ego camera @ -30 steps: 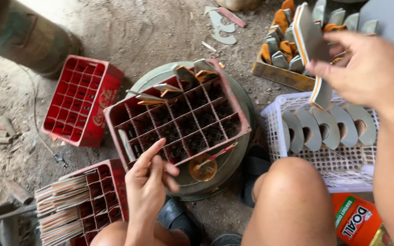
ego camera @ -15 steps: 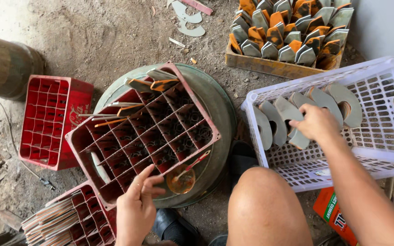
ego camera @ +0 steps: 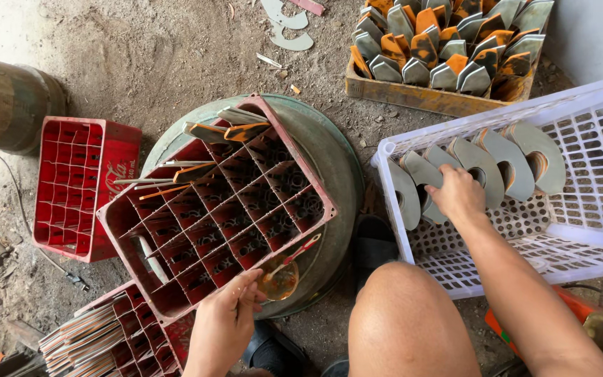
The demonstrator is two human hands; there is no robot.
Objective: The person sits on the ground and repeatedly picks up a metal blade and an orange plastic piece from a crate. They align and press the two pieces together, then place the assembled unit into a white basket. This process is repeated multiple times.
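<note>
A red partitioned crate (ego camera: 211, 216) rests tilted on a round green drum top (ego camera: 329, 167), with a few flat metal blades (ego camera: 221, 130) slotted in its far cells. My left hand (ego camera: 228, 318) grips the crate's near rim. My right hand (ego camera: 458, 195) reaches into a white plastic basket (ego camera: 594, 112) and closes on one grey curved metal blade (ego camera: 423, 174) in a row of several standing blades. A small orange dish with a brush (ego camera: 280, 279) lies on the drum by the crate.
A second red crate (ego camera: 82, 185) sits left on the dirt floor. Another crate packed with blades (ego camera: 106, 338) is at bottom left. A wooden tray of grey and orange blades (ego camera: 448, 52) stands at the back. My knee (ego camera: 410, 314) is at the bottom.
My right hand came down from holding a blade up high into the white basket and now grips a blade there. The view shifted left and downward. My left hand stays at the crate's rim.
</note>
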